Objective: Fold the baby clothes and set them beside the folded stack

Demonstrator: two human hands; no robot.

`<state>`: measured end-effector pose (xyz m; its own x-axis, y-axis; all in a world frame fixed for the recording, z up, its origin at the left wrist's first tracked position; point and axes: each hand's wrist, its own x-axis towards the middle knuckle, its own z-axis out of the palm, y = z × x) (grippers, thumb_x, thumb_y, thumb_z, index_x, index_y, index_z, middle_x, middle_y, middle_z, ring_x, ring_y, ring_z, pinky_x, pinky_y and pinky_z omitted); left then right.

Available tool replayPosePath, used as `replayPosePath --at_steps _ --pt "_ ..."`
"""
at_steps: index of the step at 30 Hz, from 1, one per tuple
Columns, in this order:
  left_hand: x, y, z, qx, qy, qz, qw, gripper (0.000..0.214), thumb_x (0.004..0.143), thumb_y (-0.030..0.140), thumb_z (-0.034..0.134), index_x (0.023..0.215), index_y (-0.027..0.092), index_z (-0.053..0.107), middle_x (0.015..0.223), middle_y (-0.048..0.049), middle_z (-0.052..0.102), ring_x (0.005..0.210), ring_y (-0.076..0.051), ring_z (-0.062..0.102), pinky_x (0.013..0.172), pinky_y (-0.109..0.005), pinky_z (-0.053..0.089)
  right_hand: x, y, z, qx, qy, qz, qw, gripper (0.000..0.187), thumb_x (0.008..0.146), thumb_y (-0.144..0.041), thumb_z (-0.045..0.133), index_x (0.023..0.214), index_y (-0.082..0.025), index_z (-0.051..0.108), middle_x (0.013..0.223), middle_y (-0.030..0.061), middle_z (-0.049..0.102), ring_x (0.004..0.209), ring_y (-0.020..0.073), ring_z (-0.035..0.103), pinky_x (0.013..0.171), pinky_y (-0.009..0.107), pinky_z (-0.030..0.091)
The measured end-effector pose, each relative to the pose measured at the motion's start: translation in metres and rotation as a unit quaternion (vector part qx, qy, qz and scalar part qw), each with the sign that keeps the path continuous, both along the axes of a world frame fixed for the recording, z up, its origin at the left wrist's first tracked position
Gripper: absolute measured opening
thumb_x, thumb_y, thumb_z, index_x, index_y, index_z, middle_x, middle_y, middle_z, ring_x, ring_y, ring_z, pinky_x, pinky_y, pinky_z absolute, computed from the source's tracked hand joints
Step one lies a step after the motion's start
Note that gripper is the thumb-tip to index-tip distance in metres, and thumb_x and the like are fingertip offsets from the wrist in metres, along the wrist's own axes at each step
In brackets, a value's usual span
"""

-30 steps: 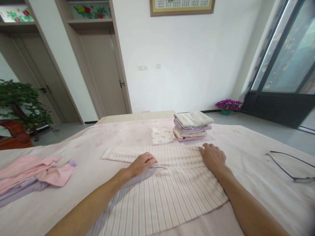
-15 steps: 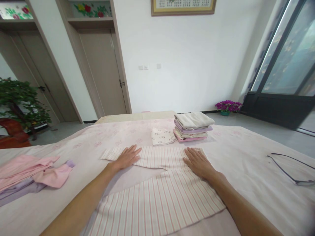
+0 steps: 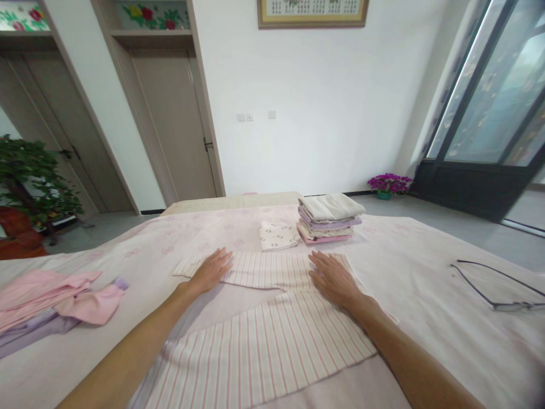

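My left hand (image 3: 210,270) and right hand (image 3: 334,278) both lie flat, fingers spread, gripping nothing, pressing the folded far strip of a pink-striped cloth (image 3: 272,341) spread mid-bed (image 3: 426,250). Just beyond sit a small floral folded cloth (image 3: 276,236) and a stack of folded clothes (image 3: 327,218). The framed writing (image 3: 312,11) on the wall is too small to read.

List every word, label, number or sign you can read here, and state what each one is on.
On the framed wall hanging: rows of small dark characters, too small and blurred to read.
On the striped cloth: pink stripes only, no text.
On the stack of folded cloths: no label or print visible.
On the wall switches: no markings that can be made out.
No text in this view can be read.
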<state>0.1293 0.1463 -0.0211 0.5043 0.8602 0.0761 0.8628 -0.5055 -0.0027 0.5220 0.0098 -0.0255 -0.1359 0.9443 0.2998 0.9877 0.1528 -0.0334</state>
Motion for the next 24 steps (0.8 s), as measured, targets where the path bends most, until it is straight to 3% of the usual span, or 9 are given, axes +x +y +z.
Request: replayPosePath --at_steps 3,6,10,13,16,19,21,24 --pt "0.011 -0.013 -0.01 -0.033 -0.016 -0.057 0.998 0.063 0.098 0.055 0.021 0.152 0.024 0.028 0.16 -0.0079 0.021 0.147 -0.025 0.016 0.117 -0.041 0.016 -0.003 -0.004 -0.009 -0.03 -0.012 0.067 0.997 0.054 0.098 -0.043 0.028 0.146 -0.021 0.04 0.153 0.0073 0.037 0.142 0.0229 0.031 0.115 0.044 0.024" --pt "0.001 -0.017 -0.011 -0.026 -0.017 -0.013 0.999 0.062 0.098 0.053 0.022 0.153 0.025 0.024 0.161 -0.0088 0.018 0.148 -0.027 0.015 0.116 -0.046 0.016 0.009 -0.005 -0.018 -0.033 -0.038 0.044 0.998 0.054 0.099 -0.043 0.028 0.147 -0.023 0.038 0.155 0.007 0.033 0.144 0.0247 0.026 0.116 0.049 0.023" --pt "-0.018 -0.024 0.003 -0.044 -0.008 0.079 0.996 0.056 0.099 0.042 0.027 0.15 0.02 0.033 0.157 -0.0138 0.027 0.145 -0.03 0.024 0.114 -0.05 0.022 0.028 -0.005 -0.018 -0.014 -0.048 -0.036 0.998 0.055 0.098 -0.041 0.028 0.145 -0.015 0.041 0.153 0.0118 0.036 0.143 0.0269 0.029 0.116 0.05 0.021" --pt "-0.011 -0.052 0.015 -0.038 -0.021 0.096 0.994 0.055 0.099 0.039 0.025 0.145 0.013 0.04 0.153 -0.0163 0.034 0.144 -0.028 0.028 0.115 -0.046 0.023 0.029 -0.005 -0.01 -0.003 -0.051 -0.053 0.997 0.054 0.098 -0.039 0.028 0.143 -0.013 0.044 0.151 0.0135 0.039 0.141 0.0273 0.032 0.116 0.049 0.021" --pt "0.014 -0.107 0.022 -0.013 -0.079 -0.007 0.997 0.056 0.1 0.042 0.023 0.145 0.013 0.041 0.154 -0.0132 0.034 0.145 -0.023 0.026 0.118 -0.041 0.022 0.015 -0.008 0.005 -0.011 -0.071 -0.079 0.994 0.053 0.098 -0.037 0.033 0.141 -0.01 0.045 0.15 0.0159 0.04 0.141 0.0291 0.032 0.116 0.052 0.019" --pt "0.04 -0.168 0.025 -0.009 -0.111 -0.137 0.984 0.055 0.101 0.047 0.024 0.146 0.021 0.038 0.156 -0.0074 0.033 0.146 -0.021 0.023 0.119 -0.042 0.022 -0.018 -0.023 0.018 -0.001 -0.075 -0.092 0.993 0.056 0.097 -0.039 0.036 0.142 -0.007 0.043 0.149 0.0187 0.04 0.141 0.0312 0.032 0.115 0.052 0.022" --pt "0.048 -0.199 0.025 -0.022 -0.092 -0.186 0.978 0.055 0.1 0.05 0.026 0.149 0.026 0.034 0.157 -0.0049 0.029 0.147 -0.022 0.019 0.12 -0.044 0.02 -0.048 -0.043 0.018 0.023 -0.059 -0.033 0.997 0.056 0.099 -0.041 0.032 0.145 -0.009 0.04 0.15 0.0171 0.04 0.141 0.0285 0.032 0.114 0.049 0.027" --pt "0.04 -0.222 0.023 -0.053 -0.046 -0.212 0.975 0.059 0.098 0.053 0.03 0.152 0.03 0.024 0.16 -0.0046 0.021 0.148 -0.025 0.013 0.12 -0.048 0.017 -0.085 -0.08 0.002 0.075 -0.05 0.096 0.991 0.057 0.1 -0.042 0.029 0.149 -0.014 0.032 0.153 0.0138 0.035 0.143 0.026 0.028 0.113 0.047 0.031"
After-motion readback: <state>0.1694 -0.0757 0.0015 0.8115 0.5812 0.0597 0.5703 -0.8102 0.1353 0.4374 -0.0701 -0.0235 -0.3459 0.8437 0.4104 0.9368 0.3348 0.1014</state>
